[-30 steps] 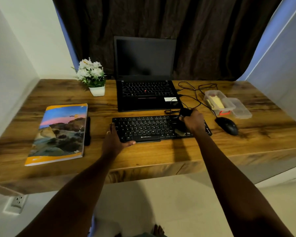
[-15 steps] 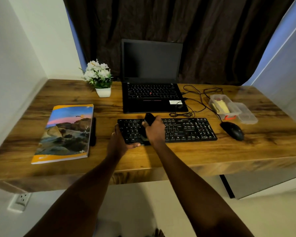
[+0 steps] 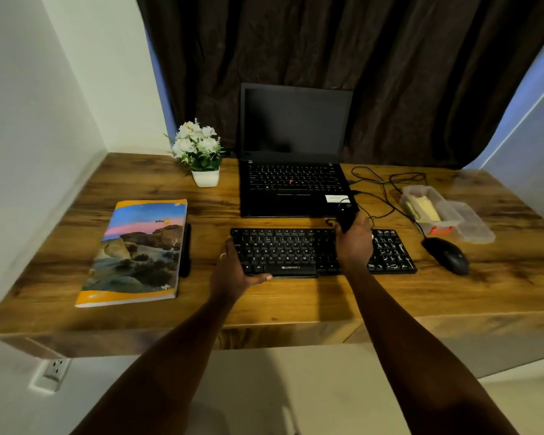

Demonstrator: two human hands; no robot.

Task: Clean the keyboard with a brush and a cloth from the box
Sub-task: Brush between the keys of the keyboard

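Note:
A black keyboard (image 3: 283,251) lies flat on the wooden desk (image 3: 296,302) in front of the laptop. My left hand (image 3: 233,271) grips its front left corner, thumb along the front edge. My right hand (image 3: 354,240) holds a black brush (image 3: 346,216) by the handle over the right-of-middle keys; the bristles are hidden under the hand. A clear plastic box (image 3: 424,208) with a yellowish cloth (image 3: 427,210) inside stands at the right, its lid (image 3: 471,222) lying beside it.
An open black laptop (image 3: 292,180) sits behind the keyboard, with cables (image 3: 387,186) trailing right. A black mouse (image 3: 446,255) lies right of the keyboard. A notebook (image 3: 139,251) with a pen (image 3: 186,249) is at the left, a white flower pot (image 3: 201,155) behind it.
My right hand with the brush swept left across the keys, then back to right of the middle. My left hand stayed on the keyboard's corner. The camera shifted.

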